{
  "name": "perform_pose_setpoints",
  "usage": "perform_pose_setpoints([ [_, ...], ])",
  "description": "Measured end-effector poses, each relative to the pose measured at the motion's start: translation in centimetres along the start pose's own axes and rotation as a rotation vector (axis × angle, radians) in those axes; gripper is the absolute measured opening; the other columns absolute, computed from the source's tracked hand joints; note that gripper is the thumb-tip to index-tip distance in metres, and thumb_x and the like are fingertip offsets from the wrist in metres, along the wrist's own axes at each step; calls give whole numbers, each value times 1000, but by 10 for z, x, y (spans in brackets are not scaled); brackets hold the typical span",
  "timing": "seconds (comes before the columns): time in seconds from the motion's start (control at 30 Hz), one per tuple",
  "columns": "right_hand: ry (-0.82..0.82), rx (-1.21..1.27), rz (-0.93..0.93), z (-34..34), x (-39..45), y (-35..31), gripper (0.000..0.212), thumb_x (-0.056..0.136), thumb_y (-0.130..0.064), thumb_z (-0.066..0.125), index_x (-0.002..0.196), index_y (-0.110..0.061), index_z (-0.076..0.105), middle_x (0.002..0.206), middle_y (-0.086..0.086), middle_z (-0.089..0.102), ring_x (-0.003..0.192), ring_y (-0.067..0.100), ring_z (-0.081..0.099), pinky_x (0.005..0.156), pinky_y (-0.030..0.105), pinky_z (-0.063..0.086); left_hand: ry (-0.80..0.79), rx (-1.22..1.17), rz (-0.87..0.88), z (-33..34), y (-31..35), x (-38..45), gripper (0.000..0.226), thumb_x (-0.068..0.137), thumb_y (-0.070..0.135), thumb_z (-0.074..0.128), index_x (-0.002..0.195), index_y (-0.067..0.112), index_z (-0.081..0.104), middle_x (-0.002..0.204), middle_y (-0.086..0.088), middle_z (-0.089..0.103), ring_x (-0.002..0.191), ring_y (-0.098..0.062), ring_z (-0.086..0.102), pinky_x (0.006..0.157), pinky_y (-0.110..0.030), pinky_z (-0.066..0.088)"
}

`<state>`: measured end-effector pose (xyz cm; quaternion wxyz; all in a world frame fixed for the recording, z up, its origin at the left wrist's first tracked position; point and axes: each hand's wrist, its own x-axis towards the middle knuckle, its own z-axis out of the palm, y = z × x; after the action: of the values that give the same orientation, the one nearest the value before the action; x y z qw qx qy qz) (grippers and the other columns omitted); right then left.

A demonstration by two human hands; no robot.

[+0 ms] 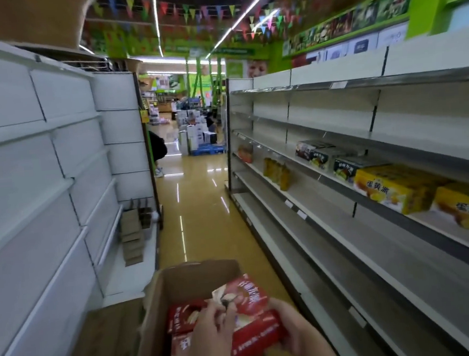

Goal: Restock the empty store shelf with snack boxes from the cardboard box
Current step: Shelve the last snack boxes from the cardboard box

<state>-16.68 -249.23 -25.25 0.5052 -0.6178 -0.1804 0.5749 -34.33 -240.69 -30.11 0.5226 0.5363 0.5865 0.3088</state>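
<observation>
A red snack box (pixel 249 315) was held between both hands above the cardboard box (pixel 165 311) at 6 o'clock. The left hand (pixel 210 339) was curled over its near face; the right hand (pixel 295 334) was clasped round its right end. It would best be lifted level, clear of the flaps, then swung toward the shelf (pixel 375 245) at 3 o'clock.
</observation>
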Motion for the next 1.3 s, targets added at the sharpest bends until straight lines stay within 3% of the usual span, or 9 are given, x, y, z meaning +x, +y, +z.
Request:
perform_pose_setpoints([
  [0.2, -120, 116, -4, -23, -34, 11, 52, 74, -17, 71, 120, 1, 53, 108, 25, 68, 97, 36, 65, 91, 46, 52, -450, -527, -456, 14, 36, -24, 55, 81, 49, 67, 106, 1, 62, 98, -23, 70, 95, -37, 65, 89, -50, 51],
  [0.33, -105, -146, 91, -36, -49, 15, 45, 78, -15, 66, 121, -13, 53, 113, 9, 70, 104, 24, 65, 88, 31, 52, -581, -488, -359, 22, 33, -35, 28, 87, 19, 66, 108, 1, 61, 93, -27, 71, 79, -40, 70, 73, -45, 54],
  [0.47, 82, -184, 99, -52, -59, 25, 49, 74, -48, 73, 109, -14, 66, 103, 4, 74, 103, 22, 66, 103, 40, 45, -600, -382, -300, 47, 4, -12, 65, 63, 23, 87, 120, 6, 60, 117, -15, 66, 108, -36, 61, 97, -48, 46],
  [0.6, 194, -97, 49, -65, -79, 31, 64, 68, -31, 82, 123, -12, 56, 107, 11, 72, 101, 28, 68, 98, 46, 48, -737, -437, -336, 93, -12, -13, 101, 31, 19, 95, 124, 2, 59, 114, -19, 67, 102, -38, 65, 98, -53, 45],
  [0.7, 292, -20, -63, -96, -117, 30, 66, 64, -17, 83, 124, -13, 55, 107, 12, 72, 99, 30, 68, 94, 44, 51, -810, -475, -247, 110, 42, -98, 77, 59, -4, 78, 129, -14, 48, 105, -27, 67, 71, -29, 71, 95, -43, 41],
  [0.87, 424, 117, -184, -149, -188, 38, 48, 85, -53, 59, 104, -10, 67, 85, 5, 74, 79, 19, 70, 67, 28, 53, -877, -506, -203, 148, 78, -172, 43, 96, -2, 41, 137, -12, 36, 114, -26, 61, 89, -36, 54, 99, -44, 32],
  [1.03, 709, 305, -332, -191, -239, 76, 70, 66, -70, 65, 78, -2, 74, 79, 15, 74, 80, 29, 69, 85, 40, 53, -936, -552, -436, 208, 64, -217, 74, 64, 26, 75, 125, -8, 52, 107, -29, 66, 97, -46, 63, 77, -58, 52],
  [1.2, 621, 436, -392, -223, -294, 101, 60, 52, 6, 80, 109, 3, 62, 93, 26, 71, 69, 33, 71, 55, 34, 57, -1075, -557, -453, 240, 67, -295, 60, 71, 18, 68, 125, -5, 54, 112, -29, 64, 86, -40, 68, 58, -43, 57],
  [1.3, 667, 513, -436, -251, -341, 115, 81, 35, 7, 87, 111, 5, 59, 91, 28, 70, 65, 36, 70, 51, 38, 57, -1096, -620, -392, 248, 68, -324, 78, 57, 9, 76, 130, 2, 50, 111, -27, 65, 95, -42, 65, 70, -50, 57],
])
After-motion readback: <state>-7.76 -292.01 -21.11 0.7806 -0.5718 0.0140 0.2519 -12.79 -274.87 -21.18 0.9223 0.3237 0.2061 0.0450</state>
